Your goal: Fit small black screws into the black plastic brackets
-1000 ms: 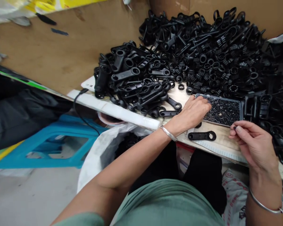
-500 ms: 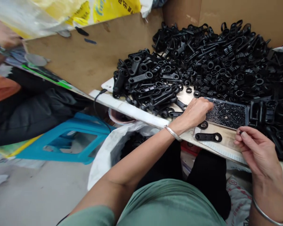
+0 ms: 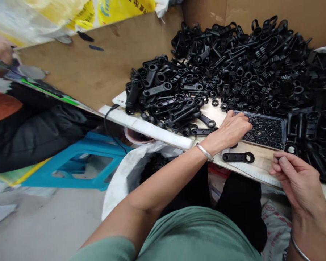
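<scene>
My left hand (image 3: 232,129) reaches over the left end of a shallow clear tray (image 3: 284,135) full of tiny black parts (image 3: 266,131). Its fingers are bent down and drawn together among the pieces, and whatever is in them is hidden. To the right of the tray's front corner, my right hand (image 3: 301,177) pinches a tiny black part (image 3: 278,158) between thumb and fingertips. A black plastic arm with a ring end (image 3: 230,157) lies on the table edge between my hands. Partly under my left wrist, a black ring (image 3: 235,145) shows only its rim.
Behind the tray rises a large heap of black plastic parts (image 3: 233,61), with long arms piled at its left (image 3: 163,90). A white sack (image 3: 119,181) hangs below the table edge. A blue stool (image 3: 43,174) stands left; another person's hand (image 3: 1,54) is at far left.
My left hand has shifted slightly right over the tray, covering more of the black ring. My right hand keeps its pinch, almost in place. The whole view has drifted a little.
</scene>
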### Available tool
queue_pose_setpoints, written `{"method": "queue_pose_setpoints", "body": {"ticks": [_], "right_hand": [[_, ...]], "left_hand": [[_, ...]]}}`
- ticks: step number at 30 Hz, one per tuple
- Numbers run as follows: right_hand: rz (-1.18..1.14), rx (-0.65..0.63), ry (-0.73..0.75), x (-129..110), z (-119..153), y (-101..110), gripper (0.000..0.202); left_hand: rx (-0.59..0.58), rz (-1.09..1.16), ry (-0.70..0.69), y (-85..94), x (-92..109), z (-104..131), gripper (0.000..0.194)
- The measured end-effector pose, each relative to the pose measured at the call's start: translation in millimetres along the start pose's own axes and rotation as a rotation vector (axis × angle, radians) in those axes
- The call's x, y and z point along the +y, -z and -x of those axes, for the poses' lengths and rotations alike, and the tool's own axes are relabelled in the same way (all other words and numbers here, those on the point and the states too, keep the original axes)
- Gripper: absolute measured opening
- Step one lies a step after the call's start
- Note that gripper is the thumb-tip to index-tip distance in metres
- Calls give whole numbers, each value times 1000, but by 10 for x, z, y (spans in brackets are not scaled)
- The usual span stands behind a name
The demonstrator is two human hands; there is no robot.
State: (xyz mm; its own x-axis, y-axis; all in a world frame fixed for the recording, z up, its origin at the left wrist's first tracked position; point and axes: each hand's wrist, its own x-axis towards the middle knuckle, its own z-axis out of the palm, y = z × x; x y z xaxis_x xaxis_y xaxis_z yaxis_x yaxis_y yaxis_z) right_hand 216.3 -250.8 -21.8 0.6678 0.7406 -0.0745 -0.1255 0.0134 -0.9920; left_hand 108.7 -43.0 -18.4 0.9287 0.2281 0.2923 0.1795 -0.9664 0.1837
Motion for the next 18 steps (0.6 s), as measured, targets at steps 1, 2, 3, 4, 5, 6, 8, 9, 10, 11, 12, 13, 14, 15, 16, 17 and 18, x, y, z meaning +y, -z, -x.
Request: {"method": "queue_pose_setpoints", "body": {"ticks": [1, 2, 3, 4, 5, 6, 8, 9, 10, 11, 12, 13, 14, 15, 16, 17, 18], "right_hand": [[-7, -4, -1, -1, 8, -4, 20], [-18, -10, -3, -4, 16, -10, 20], [-28, -17, -9, -9, 26, -17, 21], [-38, -23, -18, -16, 37, -25, 21], [-46, -28, -28, -25, 48, -33, 22], [-52, -31, -36, -35, 60, -40, 22], [-54, -36, -45, -52, 79, -51, 23], [-52, -37, -44, -58, 87, -55, 23], [-48, -41, -40, -62, 92, -59, 22], [-44, -45, -36, -65, 96, -64, 22], [-40, -51, -32, -66, 97, -70, 22], [-37, -56, -27, -65, 98, -77, 21], [-36, -60, -23, -65, 99, -85, 21], [-35, -63, -19, -64, 99, -94, 20], [-33, -63, -15, -64, 101, -103, 20], [-32, -62, -14, -65, 103, -111, 20], [-32, -61, -15, -66, 105, -116, 20]], "left_hand": [[-2, -5, 9, 6, 9, 1, 32], [-7, -9, 21, 16, 20, 4, 32], [-15, -14, 32, 26, 33, 8, 33], [-25, -18, 42, 37, 45, 11, 34], [-35, -22, 49, 46, 56, 15, 35], [-44, -25, 56, 53, 65, 18, 34], [-51, -35, 67, 59, 69, 20, 31], [-44, -40, 70, 58, 64, 19, 29], [-29, -45, 77, 54, 56, 17, 27], [-12, -52, 82, 50, 44, 14, 25], [3, -59, 86, 44, 32, 9, 24], [11, -64, 86, 39, 21, 4, 24], [11, -67, 82, 34, 11, -2, 25], [2, -67, 76, 31, 5, -7, 27], [-9, -65, 69, 28, 1, -12, 28], [-17, -62, 63, 26, 0, -14, 30], [-21, -61, 62, 25, 1, -13, 30]]}}
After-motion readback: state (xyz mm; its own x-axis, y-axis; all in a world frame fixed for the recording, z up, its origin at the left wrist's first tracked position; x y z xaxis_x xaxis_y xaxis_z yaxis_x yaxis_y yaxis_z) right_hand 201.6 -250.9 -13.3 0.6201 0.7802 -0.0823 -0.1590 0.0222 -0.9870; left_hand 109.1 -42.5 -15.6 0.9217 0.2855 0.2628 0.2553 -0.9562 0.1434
